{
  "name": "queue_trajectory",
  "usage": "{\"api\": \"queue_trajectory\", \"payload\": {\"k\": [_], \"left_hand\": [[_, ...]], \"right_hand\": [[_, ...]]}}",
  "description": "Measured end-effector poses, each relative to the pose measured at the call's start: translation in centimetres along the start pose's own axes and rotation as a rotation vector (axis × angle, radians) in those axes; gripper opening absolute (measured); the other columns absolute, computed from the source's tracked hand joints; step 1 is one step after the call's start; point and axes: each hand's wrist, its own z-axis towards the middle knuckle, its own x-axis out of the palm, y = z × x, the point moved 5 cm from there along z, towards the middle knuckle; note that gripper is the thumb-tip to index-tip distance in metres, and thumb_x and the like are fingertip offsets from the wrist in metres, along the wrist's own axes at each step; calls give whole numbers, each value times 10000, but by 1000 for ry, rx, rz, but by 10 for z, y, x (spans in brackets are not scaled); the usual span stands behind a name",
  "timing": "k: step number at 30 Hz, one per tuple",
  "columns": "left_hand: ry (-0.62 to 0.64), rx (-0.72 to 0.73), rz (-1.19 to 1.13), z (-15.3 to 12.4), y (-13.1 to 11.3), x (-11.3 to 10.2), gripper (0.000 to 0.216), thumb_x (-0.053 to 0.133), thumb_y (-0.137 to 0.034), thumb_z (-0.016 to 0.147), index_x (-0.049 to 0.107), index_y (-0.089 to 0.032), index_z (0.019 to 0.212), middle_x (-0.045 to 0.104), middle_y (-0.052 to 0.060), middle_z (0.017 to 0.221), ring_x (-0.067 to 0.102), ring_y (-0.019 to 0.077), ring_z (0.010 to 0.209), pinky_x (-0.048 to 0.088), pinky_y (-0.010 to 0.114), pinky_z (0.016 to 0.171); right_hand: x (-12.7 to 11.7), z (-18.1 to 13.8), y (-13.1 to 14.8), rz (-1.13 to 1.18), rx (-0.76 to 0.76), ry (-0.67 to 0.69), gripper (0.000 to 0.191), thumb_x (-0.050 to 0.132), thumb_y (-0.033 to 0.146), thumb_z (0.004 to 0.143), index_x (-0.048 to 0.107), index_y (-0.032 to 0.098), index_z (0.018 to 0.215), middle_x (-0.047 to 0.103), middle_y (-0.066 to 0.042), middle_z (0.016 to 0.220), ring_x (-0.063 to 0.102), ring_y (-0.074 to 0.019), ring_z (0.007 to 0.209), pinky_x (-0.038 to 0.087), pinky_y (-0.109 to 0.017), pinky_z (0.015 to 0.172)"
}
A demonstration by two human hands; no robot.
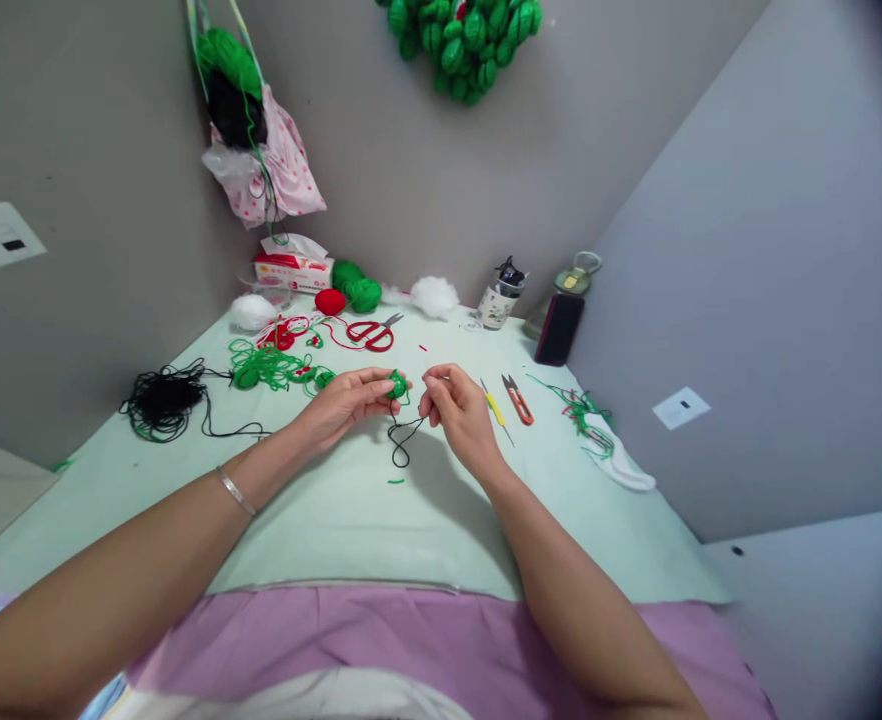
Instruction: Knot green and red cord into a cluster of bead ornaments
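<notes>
Between the fingertips of my left hand (355,400) is a small green crocheted ball (397,384). A black strand of yarn (400,455) hangs from it in a loop and runs across to my right hand (452,405). The thumb and forefinger of my right hand are pinched together, with the black yarn at the fingers; whether a needle is there too is too small to tell. Just right of that hand lie a yellow-handled crochet hook (495,405) and orange thread snips (518,400). A short green yarn scrap (396,482) lies below the hands.
Tangled black yarn (163,400) and green yarn (272,365) lie at left. Red-handled scissors (372,332), a red yarn ball (330,302), white stuffing (435,297) and a tissue box (295,270) are at the back. A phone (560,330) leans on a bottle at right, near yarn scraps (587,420).
</notes>
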Motion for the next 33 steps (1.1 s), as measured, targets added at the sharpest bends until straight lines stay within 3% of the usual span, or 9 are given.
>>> {"api": "queue_trajectory", "payload": {"k": [5,9,13,17,22,28,33], "left_hand": [[-18,51,108,0,5,1,349,761,-340,771,727,-156,1066,722,61,976,644,159,786,508,349,859],[-73,149,305,-3,7,2,431,725,-354,791,696,-175,1182,730,30,864,670,208,852,491,365,893],[-91,174,348,-5,6,3,492,712,-356,792,659,-170,1245,744,35,871,685,229,883,492,381,912],[-122,157,300,-4,4,0,489,763,-381,748,672,-160,1174,744,50,871,689,226,844,505,400,898],[-190,140,182,-3,2,-4,439,827,-383,677,651,-167,1016,691,56,1043,697,201,824,526,383,857],[-223,169,240,-3,2,-5,420,848,-315,637,608,-175,952,652,-4,921,647,138,754,503,304,770],[-202,228,302,-4,-1,-2,384,829,-317,672,615,-182,961,658,3,939,622,136,802,485,285,771]], "right_hand": [[12,-2,-6,-12,6,84,219,507,418,929,562,231,1028,576,57,602,468,-100,473,378,-230,506],[15,-2,-15,-97,-7,66,168,529,360,910,575,242,1020,576,61,602,484,-99,471,392,-233,523],[14,2,-21,-56,15,66,183,507,370,919,566,232,1024,581,52,617,503,-104,473,401,-237,511],[13,2,-20,-15,34,71,184,509,377,921,550,227,1019,588,44,630,512,-106,478,414,-241,512],[11,-5,-12,-57,-19,-17,146,505,376,932,495,231,916,613,35,642,520,-102,490,416,-235,514],[18,-8,-14,-146,-29,15,155,532,368,909,507,220,869,634,31,628,525,-98,473,409,-225,503],[18,-6,-16,-103,9,9,155,544,361,890,511,218,842,635,32,615,526,-100,462,413,-222,497]]}}
